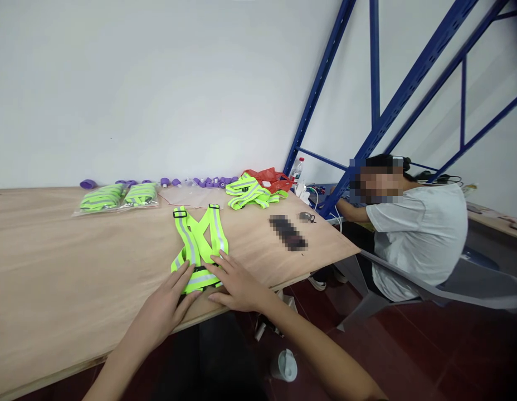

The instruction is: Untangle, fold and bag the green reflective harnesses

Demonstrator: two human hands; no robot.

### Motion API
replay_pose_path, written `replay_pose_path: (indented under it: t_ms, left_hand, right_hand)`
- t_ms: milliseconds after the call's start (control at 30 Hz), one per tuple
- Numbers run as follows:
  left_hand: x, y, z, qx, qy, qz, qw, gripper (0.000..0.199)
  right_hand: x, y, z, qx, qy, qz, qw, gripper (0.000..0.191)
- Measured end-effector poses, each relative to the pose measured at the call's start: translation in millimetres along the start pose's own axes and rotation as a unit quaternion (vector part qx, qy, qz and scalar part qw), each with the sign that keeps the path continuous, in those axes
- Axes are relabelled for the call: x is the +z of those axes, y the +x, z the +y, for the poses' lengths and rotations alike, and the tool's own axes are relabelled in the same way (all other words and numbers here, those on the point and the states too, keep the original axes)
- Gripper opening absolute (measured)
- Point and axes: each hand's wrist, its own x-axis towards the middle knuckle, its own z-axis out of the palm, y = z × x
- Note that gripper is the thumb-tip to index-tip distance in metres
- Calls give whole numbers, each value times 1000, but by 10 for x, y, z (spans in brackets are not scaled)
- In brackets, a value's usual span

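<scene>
A neon-yellow reflective vest (199, 239) made of straps with silver stripes lies spread on the wooden table, near its front edge. Two black buckles show at the top of its straps, which cross lower down. My left hand (169, 301) rests on the vest's lower left side, fingers stretched out. On the lower right side lies my right hand (237, 281), its fingers spread over the waist strap. Both hands are open and partly cover the bottom of the vest.
Along the wall are two bagged vests (102, 198), several purple caps (214, 182), a loose vest (252, 192) and a red bag (269, 179). A blurred dark object (288, 233) lies on the right. A co-worker (421, 223) sits beyond the blue rack (369, 145). A white cup (284, 366) stands below.
</scene>
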Motion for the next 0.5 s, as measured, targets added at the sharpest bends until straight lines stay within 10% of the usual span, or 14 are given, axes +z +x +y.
replay_pose_path:
  t_ms: [500]
  left_hand:
    - [-100, 35, 131, 10, -5, -35, 999, 62]
  right_hand:
    - [-44, 17, -18, 4, 49, -17, 999, 71]
